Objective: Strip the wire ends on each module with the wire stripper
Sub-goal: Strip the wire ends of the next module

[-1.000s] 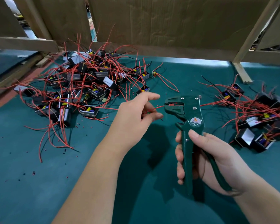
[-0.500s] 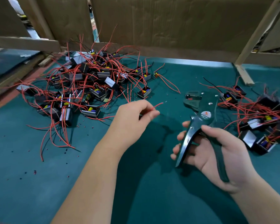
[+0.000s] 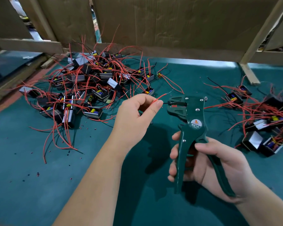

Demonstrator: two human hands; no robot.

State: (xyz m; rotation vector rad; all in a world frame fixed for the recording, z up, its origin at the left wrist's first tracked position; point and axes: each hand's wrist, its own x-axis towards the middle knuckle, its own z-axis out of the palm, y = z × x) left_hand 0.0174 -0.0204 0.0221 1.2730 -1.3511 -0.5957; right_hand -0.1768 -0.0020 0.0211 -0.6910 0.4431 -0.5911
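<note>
My right hand (image 3: 209,162) grips the handles of a dark green wire stripper (image 3: 193,121), held upright with its jaws pointing left. My left hand (image 3: 136,118) pinches a red wire (image 3: 158,98) whose bare silver end sticks up to the right, and a thin dark wire runs from my fingertips into the stripper's jaws. The module these wires belong to is hidden inside my left hand. A big heap of black modules with red wires (image 3: 88,88) lies at the back left. A smaller group of modules (image 3: 265,121) lies at the right.
The work surface is a green mat (image 3: 39,185) dotted with small red and black bits of insulation. Cardboard sheets (image 3: 170,22) and wooden battens (image 3: 250,74) wall off the back. A wooden edge (image 3: 11,82) runs along the left.
My right hand has swung the stripper back upright and toward my left hand. The red wire's stripped end now stands free above the jaws, and a dark wire sits in them.
</note>
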